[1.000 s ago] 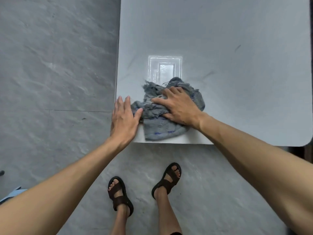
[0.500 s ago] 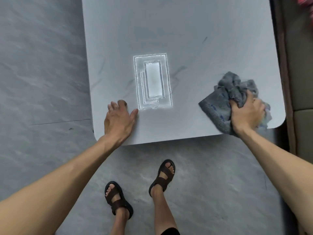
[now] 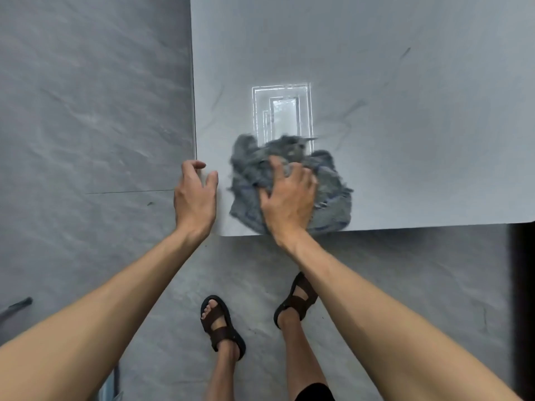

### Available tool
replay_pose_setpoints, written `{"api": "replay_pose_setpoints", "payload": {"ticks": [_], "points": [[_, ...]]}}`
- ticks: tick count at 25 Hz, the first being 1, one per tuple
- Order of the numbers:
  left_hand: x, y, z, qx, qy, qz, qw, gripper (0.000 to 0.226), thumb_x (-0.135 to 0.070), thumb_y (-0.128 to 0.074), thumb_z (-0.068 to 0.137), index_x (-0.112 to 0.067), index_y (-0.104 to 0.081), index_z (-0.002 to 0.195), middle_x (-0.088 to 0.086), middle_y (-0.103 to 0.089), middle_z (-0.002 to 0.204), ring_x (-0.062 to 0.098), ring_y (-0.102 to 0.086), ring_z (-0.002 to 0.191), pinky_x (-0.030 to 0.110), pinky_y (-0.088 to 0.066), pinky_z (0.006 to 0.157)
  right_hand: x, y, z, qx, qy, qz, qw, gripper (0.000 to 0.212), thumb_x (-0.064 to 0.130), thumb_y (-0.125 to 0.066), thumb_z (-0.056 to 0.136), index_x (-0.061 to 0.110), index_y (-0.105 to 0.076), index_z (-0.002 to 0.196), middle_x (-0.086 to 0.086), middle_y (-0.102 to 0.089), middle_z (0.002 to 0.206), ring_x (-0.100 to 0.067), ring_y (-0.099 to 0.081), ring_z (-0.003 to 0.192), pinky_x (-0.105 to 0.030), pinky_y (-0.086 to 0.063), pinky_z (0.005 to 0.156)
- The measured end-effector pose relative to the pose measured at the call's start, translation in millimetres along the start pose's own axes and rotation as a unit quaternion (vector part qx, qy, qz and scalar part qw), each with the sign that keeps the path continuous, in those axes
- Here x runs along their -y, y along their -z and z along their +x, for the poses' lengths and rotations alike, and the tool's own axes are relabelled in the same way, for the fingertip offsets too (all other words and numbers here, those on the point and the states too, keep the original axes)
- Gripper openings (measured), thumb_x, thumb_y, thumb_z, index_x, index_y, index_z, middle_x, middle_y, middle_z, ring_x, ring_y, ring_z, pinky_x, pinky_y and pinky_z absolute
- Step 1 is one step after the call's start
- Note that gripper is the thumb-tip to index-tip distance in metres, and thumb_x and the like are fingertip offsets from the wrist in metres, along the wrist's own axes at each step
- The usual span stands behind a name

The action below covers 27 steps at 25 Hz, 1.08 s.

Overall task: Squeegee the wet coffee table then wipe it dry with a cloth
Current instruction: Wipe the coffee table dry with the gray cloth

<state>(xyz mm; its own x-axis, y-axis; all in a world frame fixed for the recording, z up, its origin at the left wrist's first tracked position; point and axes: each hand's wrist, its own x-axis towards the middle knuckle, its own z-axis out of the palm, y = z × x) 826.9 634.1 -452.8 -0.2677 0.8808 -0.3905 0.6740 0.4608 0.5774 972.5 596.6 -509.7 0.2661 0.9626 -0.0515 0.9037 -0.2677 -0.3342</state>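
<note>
The pale grey coffee table [image 3: 390, 96] fills the upper right of the head view. A crumpled grey-blue cloth [image 3: 333, 198] lies near its front edge. My right hand [image 3: 288, 198] lies on top of the cloth with fingers spread, pressing it onto the tabletop. My left hand [image 3: 194, 195] is at the table's near-left corner, fingers loosely curled at the left edge, thumb over the surface, holding nothing. No squeegee is recognisable in view.
A bright rectangular reflection [image 3: 283, 111] shows on the tabletop just beyond the cloth. Grey stone floor [image 3: 86, 111] lies to the left and in front. My sandalled feet [image 3: 220, 322] stand close to the table. A dark object [image 3: 16, 305] lies at the left edge.
My right hand has swept the cloth from the table's near-right corner back to the left along the front edge. My left hand has stayed at the near-left corner, its fingers now curled.
</note>
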Motion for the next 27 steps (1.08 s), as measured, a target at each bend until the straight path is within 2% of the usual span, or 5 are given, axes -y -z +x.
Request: {"api": "replay_pose_setpoints", "payload": {"ticks": [10,16,21,24,27], "points": [[-36,-45,-30,0.117,-0.148,0.130,0.973,0.042,-0.039,-0.048,0.095,-0.016,-0.037,0.128,0.010,-0.049,0.133,0.030,-0.051,0.117,0.036,-0.040,0.091,-135,57,29,0.196,0.527,-0.049,0.826,0.052,0.058,-0.034,0.095,0.031,-0.043,0.139,-0.008,-0.051,0.107,-0.024,-0.045,0.095,-0.040,-0.038,0.089],[-81,-99,-43,0.235,-0.194,0.351,0.886,0.057,-0.037,-0.045,0.097,-0.004,-0.029,0.141,0.029,-0.012,0.156,0.042,-0.009,0.146,0.046,-0.015,0.120,-321,132,37,0.047,0.012,-0.102,0.994,0.054,0.048,-0.051,0.086,0.026,-0.042,0.134,-0.019,-0.055,0.115,-0.040,-0.051,0.104,-0.045,-0.035,0.091],[-102,-91,-30,0.137,-0.211,0.310,0.917,0.037,-0.031,-0.046,0.090,-0.012,-0.042,0.121,0.015,-0.058,0.117,0.032,-0.056,0.099,0.039,-0.044,0.075,-300,116,65,-0.095,-0.452,-0.069,0.884,0.057,0.041,-0.062,0.087,0.019,-0.042,0.135,-0.023,-0.051,0.129,-0.038,-0.042,0.122,-0.047,-0.028,0.101],[-91,-65,9,0.069,-0.135,0.213,0.965,0.043,-0.028,-0.052,0.085,-0.011,-0.045,0.124,0.012,-0.053,0.121,0.033,-0.053,0.109,0.042,-0.044,0.086,-229,92,102,-0.134,-0.535,-0.014,0.834,0.055,0.037,-0.059,0.088,0.015,-0.042,0.136,-0.024,-0.049,0.131,-0.038,-0.043,0.121,-0.046,-0.028,0.096],[-71,-44,44,0.063,-0.061,0.179,0.980,0.041,-0.020,-0.053,0.084,-0.007,-0.044,0.122,0.017,-0.046,0.125,0.035,-0.044,0.119,0.044,-0.037,0.098,-141,62,111,-0.085,-0.339,-0.057,0.935,0.049,0.031,-0.052,0.088,0.017,-0.044,0.135,-0.022,-0.053,0.122,-0.039,-0.049,0.111,-0.048,-0.032,0.089]]}}
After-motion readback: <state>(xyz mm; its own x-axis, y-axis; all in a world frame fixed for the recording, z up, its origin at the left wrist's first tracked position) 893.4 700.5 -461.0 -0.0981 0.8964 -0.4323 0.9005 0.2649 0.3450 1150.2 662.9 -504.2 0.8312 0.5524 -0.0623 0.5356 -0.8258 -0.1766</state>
